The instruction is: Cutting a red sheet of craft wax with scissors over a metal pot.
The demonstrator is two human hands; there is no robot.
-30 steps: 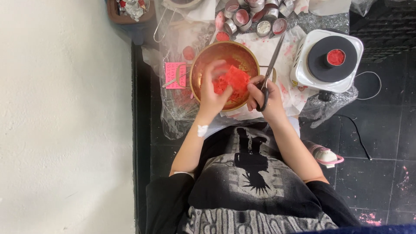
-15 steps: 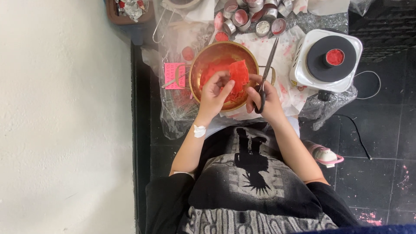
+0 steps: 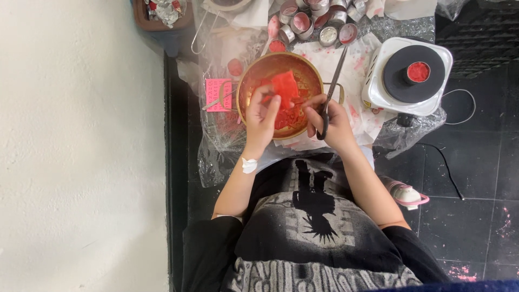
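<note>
- Left hand (image 3: 263,114) is pinching a red slab (image 3: 285,86) over the copper bowl (image 3: 308,75), fingers closed on its near edge.
- Right hand (image 3: 331,120) is gripping scissors (image 3: 331,89), blades looking shut.
- Scissors are pointing up and away, long axis running near-to-far, tip slightly right.
- Guessing the slab could be slipping or crumbling, dropping bits outside the bowl onto the plastic sheet (image 3: 216,151).
- Hot plate (image 3: 406,75) is sitting further right.

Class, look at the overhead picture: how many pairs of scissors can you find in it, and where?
1. The scissors are held in the person's right hand, blades pointing up past the rim of the copper bowl. More could lie hidden among the clutter of small tins above.
</note>
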